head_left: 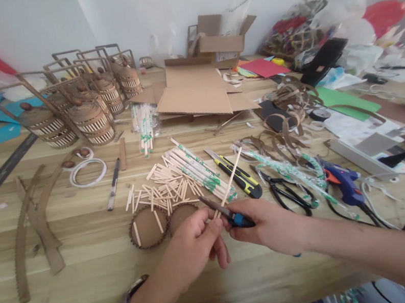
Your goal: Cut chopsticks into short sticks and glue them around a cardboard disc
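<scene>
My left hand (197, 235) pinches the lower end of a thin wooden stick (232, 175), which slants up to the right. My right hand (265, 224) is closed around the blue-and-black handles of a pair of cutters (232, 216). The dark jaws of the cutters lie across the stick by my left fingertips; whether they touch it I cannot tell. Behind my left hand are two round cardboard pieces with toothed rims, the left disc (147, 235) with several short sticks on it. A heap of short cut sticks (169, 185) lies just beyond, beside wrapped chopsticks (197, 168).
A yellow-black utility knife (241, 176), black scissors (287, 191) and a blue glue gun (346, 184) lie to the right, with cables around. At left are cardboard strips (40, 225), white tape (88, 172) and a pen (114, 184). Lantern-like barrels (91, 121) and cardboard (192, 91) stand behind.
</scene>
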The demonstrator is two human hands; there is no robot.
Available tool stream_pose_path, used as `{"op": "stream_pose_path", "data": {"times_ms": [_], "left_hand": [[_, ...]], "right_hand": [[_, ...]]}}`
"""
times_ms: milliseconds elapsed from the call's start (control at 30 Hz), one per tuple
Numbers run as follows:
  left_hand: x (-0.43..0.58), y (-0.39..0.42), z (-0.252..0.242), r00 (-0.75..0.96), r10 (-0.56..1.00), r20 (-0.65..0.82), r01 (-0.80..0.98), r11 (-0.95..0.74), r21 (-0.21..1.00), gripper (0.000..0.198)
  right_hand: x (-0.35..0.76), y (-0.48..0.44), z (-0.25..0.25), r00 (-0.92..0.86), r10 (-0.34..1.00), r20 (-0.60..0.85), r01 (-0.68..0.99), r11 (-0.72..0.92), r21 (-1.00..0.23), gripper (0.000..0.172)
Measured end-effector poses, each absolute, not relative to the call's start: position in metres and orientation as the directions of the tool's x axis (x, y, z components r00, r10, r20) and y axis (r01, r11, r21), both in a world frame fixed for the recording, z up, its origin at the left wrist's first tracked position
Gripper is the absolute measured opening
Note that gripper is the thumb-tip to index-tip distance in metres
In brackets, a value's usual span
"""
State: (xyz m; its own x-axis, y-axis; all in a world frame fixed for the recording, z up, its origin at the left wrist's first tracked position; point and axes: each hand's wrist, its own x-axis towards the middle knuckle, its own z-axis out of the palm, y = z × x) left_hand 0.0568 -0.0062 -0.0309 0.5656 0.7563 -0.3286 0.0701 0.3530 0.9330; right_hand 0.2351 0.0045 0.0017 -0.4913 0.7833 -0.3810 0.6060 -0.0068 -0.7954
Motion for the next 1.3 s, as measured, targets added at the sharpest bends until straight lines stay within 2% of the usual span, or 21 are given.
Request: {"op": "stream_pose_path", "data": {"times_ms": [133,333,533,733,1067,1300], "left_hand": [[0.056,-0.007,-0.029,0.526,0.777,-0.347,0.087,0.356,0.93,0.03],[0.056,-0.008,-0.028,0.531,0.775,-0.344,0.065,0.368,0.928,0.033],[0.058,-0.008,-0.029,0.531,0.778,-0.335,0.047,0.368,0.929,0.033],[0.057,-0.007,-0.029,0.507,0.794,-0.334,0.115,0.323,0.94,0.033],[0.059,-0.01,-0.022,0.425,0.861,-0.278,0.31,0.15,0.939,0.027],[0.057,-0.012,-0.022,0.453,0.845,-0.285,0.267,0.176,0.947,0.033]], "right_hand": [[0.233,0.005,0.006,-0.473,0.787,-0.396,0.571,-0.069,-0.818,0.004],[0.234,0.006,0.009,-0.474,0.729,-0.494,0.544,-0.199,-0.815,0.008],[0.234,0.006,0.002,-0.488,0.761,-0.428,0.528,-0.133,-0.839,0.006],[0.231,0.003,-0.011,-0.486,0.801,-0.351,0.453,-0.113,-0.884,0.011],[0.233,0.002,-0.007,-0.479,0.798,-0.366,0.458,-0.129,-0.88,0.002],[0.235,0.003,0.001,-0.496,0.779,-0.383,0.523,-0.085,-0.848,0.01]]}}
